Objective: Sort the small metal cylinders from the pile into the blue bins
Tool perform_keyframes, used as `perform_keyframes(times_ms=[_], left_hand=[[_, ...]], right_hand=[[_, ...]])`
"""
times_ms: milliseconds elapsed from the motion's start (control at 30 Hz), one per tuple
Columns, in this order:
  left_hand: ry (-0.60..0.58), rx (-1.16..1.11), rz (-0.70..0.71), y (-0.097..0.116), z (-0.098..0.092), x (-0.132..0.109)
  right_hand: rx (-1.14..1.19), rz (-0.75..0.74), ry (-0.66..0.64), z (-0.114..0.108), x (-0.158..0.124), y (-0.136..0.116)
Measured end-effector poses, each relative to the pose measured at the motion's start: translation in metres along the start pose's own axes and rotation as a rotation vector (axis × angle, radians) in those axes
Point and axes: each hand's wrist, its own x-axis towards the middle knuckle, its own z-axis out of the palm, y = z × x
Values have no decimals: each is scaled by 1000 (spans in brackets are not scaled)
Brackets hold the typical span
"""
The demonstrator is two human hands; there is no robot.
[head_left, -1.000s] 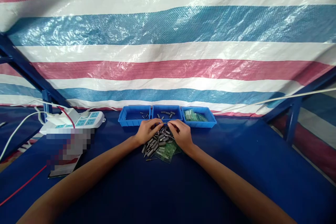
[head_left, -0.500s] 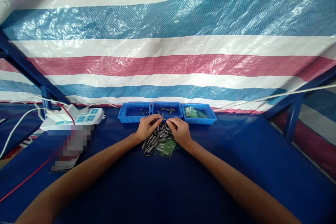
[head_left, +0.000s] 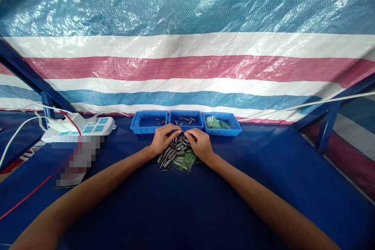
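I'm looking down at both hands meeting over the pile of small grey parts (head_left: pixel 173 153), which lies toward the far edge of the blue worktop (head_left: pixel 263 172), just in front of the three blue trays. The left hand (head_left: pixel 163 139) curls in from the left, fingertips bunched together at the top of the pile; the right hand (head_left: pixel 199 144) mirrors it — its fingertips seem to pinch something tiny between the two hands, though it's too small for me to make out what. Part of the pile sits on a green plastic bag (head_left: pixel 185 161), apparently so the loose pieces stay gathered within easy reach. Directly beyond the knuckles, the middle tray (head_left: pixel 185 120) holds a few of the same grey pieces, the left tray (head_left: pixel 149 122) a scattering of thinner ones, and the right tray (head_left: pixel 222 123) greenish packets — lined up side by side, touching, along the far edge. Off toward the far left corner rests a white power strip (head_left: pixel 84 127) with cables trailing away.
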Motion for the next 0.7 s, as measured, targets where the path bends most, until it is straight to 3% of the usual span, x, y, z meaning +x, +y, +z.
perform_keyframes(times_ms=[300,700], left_hand=[[22,-14,6,4,-2,0],[20,-42,31,5,-3,1]], right_hand=[[11,2,53,1,-2,0],[-22,-10,7,-1,-1,-3]])
